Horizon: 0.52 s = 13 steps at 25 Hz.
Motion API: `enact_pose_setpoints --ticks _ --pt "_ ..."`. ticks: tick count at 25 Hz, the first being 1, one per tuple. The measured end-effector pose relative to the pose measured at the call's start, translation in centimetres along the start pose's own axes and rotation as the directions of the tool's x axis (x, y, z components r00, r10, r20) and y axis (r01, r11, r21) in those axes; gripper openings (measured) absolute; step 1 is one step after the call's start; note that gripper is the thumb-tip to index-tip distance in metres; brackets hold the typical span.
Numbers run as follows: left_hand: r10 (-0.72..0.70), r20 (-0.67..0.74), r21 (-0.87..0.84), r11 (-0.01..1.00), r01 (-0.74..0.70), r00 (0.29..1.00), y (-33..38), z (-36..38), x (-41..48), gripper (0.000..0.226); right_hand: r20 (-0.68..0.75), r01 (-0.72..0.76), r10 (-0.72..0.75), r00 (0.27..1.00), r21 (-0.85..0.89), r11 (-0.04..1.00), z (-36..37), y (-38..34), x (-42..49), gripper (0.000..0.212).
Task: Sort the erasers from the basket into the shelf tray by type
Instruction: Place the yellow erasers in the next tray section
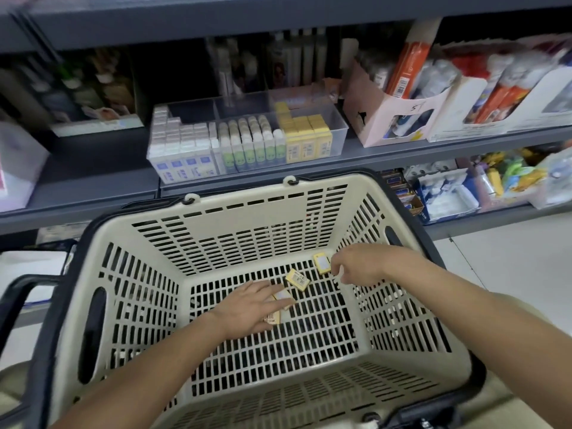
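Spread flat with the left grip (247, 311), fingers straight, pressing on a first eraser (283, 297) under the fingers and a second eraser (272, 318) under the edge of the palm. Curled downward with the right grip (359, 267), just beside a third eraser (322, 263) near the far right corner; cannot tell if pinching it or only touching. Between both grips, just beside the left fingers, a fourth eraser (297, 278), lying tilted on the slotted floor of the basket (235, 218). All four yellow, none lifted yet, so probably the gathering step. Above on the shelf (387, 150), the clear tray (340, 125), with white row (179, 147), green row (247, 144) and yellow row (306, 137) in separate compartments. For the next move, needed: to close on these small flat pieces without pushing them into the slots, then to carry them over the rim to the yellow row at the right.
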State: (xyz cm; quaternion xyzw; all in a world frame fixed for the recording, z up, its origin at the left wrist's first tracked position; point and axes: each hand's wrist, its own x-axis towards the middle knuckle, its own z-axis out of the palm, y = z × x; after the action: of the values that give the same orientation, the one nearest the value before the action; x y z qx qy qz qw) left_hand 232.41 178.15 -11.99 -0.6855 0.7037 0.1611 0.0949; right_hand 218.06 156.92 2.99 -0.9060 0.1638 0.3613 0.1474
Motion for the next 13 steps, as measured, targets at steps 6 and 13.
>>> enact_pose_setpoints --ticks 6,13 --pt "-0.149 0.064 -0.155 0.975 0.158 0.987 -0.9 -1.2 -1.8 0.064 -0.091 -0.104 0.108 0.990 0.041 0.994 3.2 -1.2 8.0 0.053" --pt "-0.311 0.039 -0.440 0.848 0.296 0.950 -0.7 -2.6 -1.0 0.066 -0.187 -0.127 0.110 0.976 -0.081 0.989 5.9 -1.3 9.7 0.048"
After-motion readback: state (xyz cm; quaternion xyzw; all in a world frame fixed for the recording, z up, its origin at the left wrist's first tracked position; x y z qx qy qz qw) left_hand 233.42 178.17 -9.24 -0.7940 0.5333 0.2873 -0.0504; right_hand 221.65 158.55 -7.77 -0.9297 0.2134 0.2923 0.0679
